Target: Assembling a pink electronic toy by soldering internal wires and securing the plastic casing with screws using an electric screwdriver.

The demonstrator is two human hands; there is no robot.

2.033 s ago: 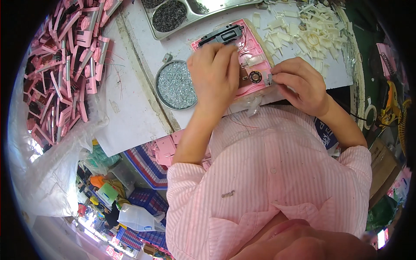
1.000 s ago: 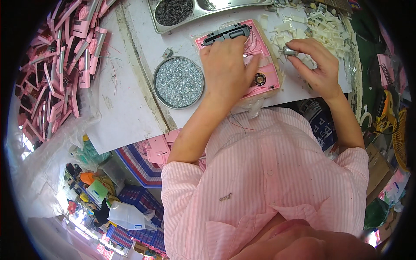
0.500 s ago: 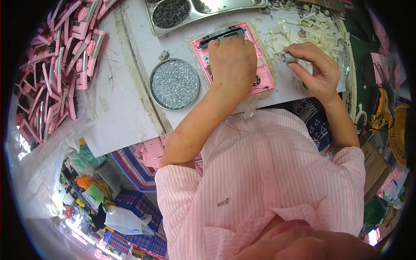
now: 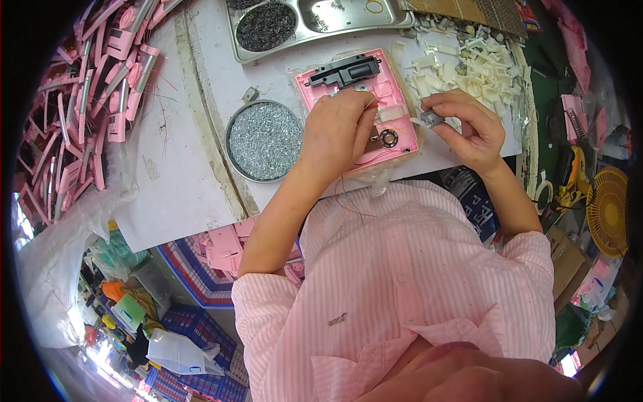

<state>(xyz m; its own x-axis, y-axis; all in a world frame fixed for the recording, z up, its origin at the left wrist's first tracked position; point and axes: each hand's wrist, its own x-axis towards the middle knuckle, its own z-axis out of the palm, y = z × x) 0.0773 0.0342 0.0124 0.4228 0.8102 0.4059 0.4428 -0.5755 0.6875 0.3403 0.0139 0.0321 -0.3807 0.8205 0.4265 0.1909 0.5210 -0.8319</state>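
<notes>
the left hand [image 4: 338, 134] lies on the pink plastic panel [image 4: 395, 94] on the white tabletop [image 4: 167, 174], its fingers curled and pressing down on it. just right of the panel, the right hand [image 4: 469, 127] pinches a small grey part [image 4: 431, 118] in its fingertips, near the white plastic pieces [image 4: 482, 74]. a round dish of screws [image 4: 263, 141] sits left of the panel.

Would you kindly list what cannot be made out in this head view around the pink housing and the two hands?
- Pink housing: its lower left part is hidden under the left hand.
- Small grey part: too small, and half covered by the right hand, to identify.
- Metal tray: its far side is cut off by the top edge.
- Round tin of small metal pieces: pieces too small to tell apart.
</notes>
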